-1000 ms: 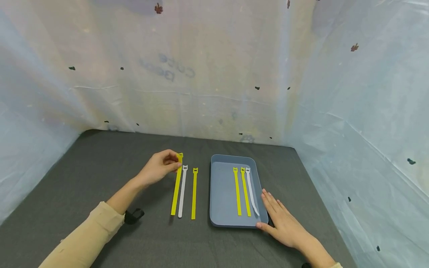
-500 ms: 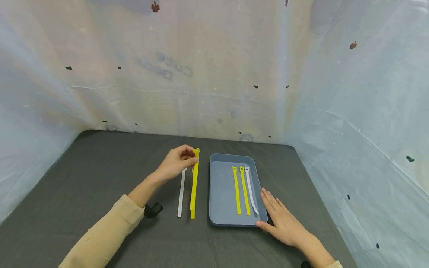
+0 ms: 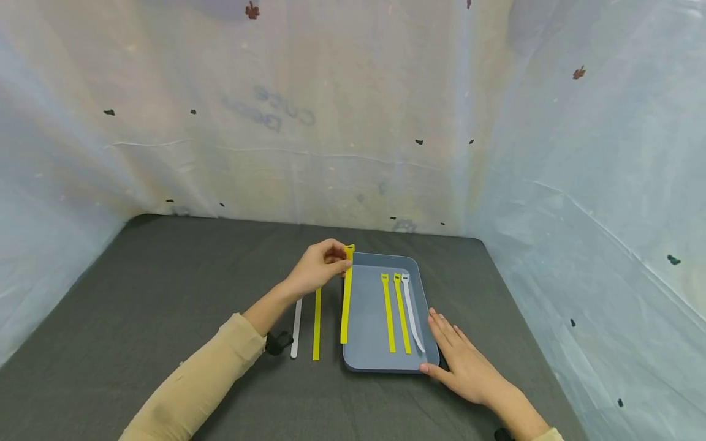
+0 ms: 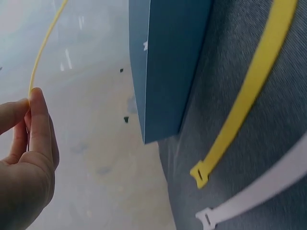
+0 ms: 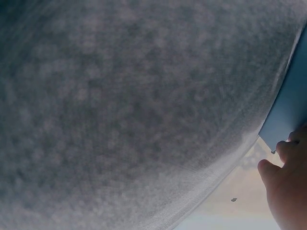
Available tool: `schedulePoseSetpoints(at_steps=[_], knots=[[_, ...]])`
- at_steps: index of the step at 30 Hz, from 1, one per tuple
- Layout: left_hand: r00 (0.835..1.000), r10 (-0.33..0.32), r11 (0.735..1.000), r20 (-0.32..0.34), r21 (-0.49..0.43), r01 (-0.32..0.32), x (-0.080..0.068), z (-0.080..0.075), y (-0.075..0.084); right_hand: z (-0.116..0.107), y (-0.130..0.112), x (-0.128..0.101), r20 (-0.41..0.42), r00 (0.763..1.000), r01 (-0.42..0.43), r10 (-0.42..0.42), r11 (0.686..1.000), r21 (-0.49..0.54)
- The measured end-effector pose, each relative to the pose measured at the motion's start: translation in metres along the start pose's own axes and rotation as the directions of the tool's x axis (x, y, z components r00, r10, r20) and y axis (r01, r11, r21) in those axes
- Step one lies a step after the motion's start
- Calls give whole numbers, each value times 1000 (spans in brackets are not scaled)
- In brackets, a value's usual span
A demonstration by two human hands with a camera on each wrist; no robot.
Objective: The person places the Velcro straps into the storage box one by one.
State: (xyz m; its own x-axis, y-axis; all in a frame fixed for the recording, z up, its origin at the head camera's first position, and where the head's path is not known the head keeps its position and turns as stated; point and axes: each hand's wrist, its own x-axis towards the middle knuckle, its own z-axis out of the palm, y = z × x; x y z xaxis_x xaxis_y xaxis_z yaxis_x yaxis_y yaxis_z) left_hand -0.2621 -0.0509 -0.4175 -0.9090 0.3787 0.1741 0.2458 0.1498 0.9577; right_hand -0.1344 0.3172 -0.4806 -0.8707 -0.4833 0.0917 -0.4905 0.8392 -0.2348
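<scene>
Between thumb and fingers, my left hand (image 3: 318,266) pinches a yellow cable tie strap (image 3: 347,300) near its slotted head. The strap hangs over the left rim of a blue-grey tray (image 3: 364,361); in the left wrist view the pinched strap (image 4: 42,48) appears edge-on. Inside the tray lie two yellow straps (image 3: 388,315) and a white strap (image 3: 412,315) with a bent lower end. My right hand (image 3: 469,364) rests with straight fingers against the tray's right side. Left of the tray, another yellow strap (image 3: 317,324) and a white strap (image 3: 296,331) lie on the cloth, partly behind the left arm.
A dark grey cloth (image 3: 165,294) covers the table. Pale plastic sheeting (image 3: 331,153) rises behind it and along both sides. A black band (image 3: 278,343) shows under the left wrist. The tray's raised walls stand between the loose straps and those inside.
My left hand has carried the pinched yellow strap rightward, past the loose white and yellow straps, to above the tray's left edge. The right hand and the tray have stayed in place.
</scene>
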Motion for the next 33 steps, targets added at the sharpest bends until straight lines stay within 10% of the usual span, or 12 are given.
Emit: schedulePoseSetpoints(at_steps=[33], knots=[[995,-55,997,84,54,50,44,63,-40,3,1,1,-23,1000,-3,2,1000,-27]])
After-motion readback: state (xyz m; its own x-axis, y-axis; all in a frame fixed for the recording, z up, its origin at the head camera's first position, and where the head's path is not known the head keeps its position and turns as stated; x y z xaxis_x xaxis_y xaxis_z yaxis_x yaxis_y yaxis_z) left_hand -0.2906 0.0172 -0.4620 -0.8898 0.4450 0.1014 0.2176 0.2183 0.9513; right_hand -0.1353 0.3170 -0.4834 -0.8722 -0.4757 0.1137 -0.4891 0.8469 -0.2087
